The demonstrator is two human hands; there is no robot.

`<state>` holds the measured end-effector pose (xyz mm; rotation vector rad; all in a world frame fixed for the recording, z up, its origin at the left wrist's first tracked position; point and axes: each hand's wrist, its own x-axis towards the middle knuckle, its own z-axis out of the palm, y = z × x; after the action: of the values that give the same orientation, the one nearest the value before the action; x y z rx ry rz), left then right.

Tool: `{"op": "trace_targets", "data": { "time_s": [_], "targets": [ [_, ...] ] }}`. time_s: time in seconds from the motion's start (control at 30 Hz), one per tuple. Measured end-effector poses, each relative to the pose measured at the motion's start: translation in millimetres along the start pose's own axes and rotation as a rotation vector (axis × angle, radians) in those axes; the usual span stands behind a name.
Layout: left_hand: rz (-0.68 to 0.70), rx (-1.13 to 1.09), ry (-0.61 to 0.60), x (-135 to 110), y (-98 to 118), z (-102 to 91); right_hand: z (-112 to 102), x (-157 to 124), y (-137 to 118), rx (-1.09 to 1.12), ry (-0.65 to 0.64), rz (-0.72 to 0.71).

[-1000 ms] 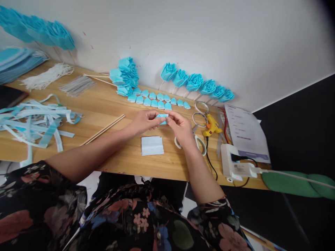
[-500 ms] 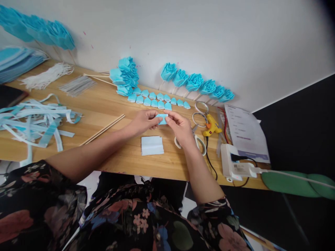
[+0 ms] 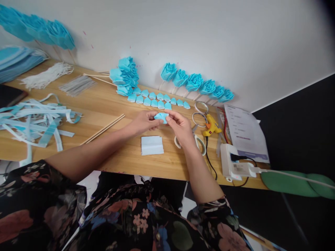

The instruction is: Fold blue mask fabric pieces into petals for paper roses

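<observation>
Between my two hands is a small piece of blue mask fabric (image 3: 161, 116), partly folded, with a pointed left side. My left hand (image 3: 145, 122) pinches its left part between thumb and fingers. At the right end, my right hand (image 3: 180, 122) grips it the same way. Just beyond my hands, folded blue petals (image 3: 154, 103) lie in two rows on the wooden table (image 3: 125, 150). A stack of pale blue fabric squares (image 3: 152, 145) lies flat on the near side of my hands. Scissors (image 3: 200, 144) lie partly hidden under my right wrist.
Blue fabric roses (image 3: 194, 82) on sticks lean along the wall, and more roses (image 3: 126, 76) lie bunched behind the petals. A yellow glue gun (image 3: 211, 126), tape rolls (image 3: 199, 119) and a power strip (image 3: 229, 162) are at right. Wooden sticks (image 3: 103, 129) and cut strips (image 3: 39, 118) lie at left.
The fabric between my fingers has gone from a roughly rectangular folded shape to one with a slanted, pointed left side. My hands have barely moved.
</observation>
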<state>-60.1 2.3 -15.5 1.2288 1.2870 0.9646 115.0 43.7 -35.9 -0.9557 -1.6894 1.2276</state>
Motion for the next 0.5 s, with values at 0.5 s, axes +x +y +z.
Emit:
{"op": "trace_targets", "data": {
  "time_s": [0.5],
  "targets": [
    [0.084,-0.049,-0.034,4.4,-9.8,-1.8,-0.1,0.7,-0.7,-0.011,-0.005,-0.016]
  ]
}}
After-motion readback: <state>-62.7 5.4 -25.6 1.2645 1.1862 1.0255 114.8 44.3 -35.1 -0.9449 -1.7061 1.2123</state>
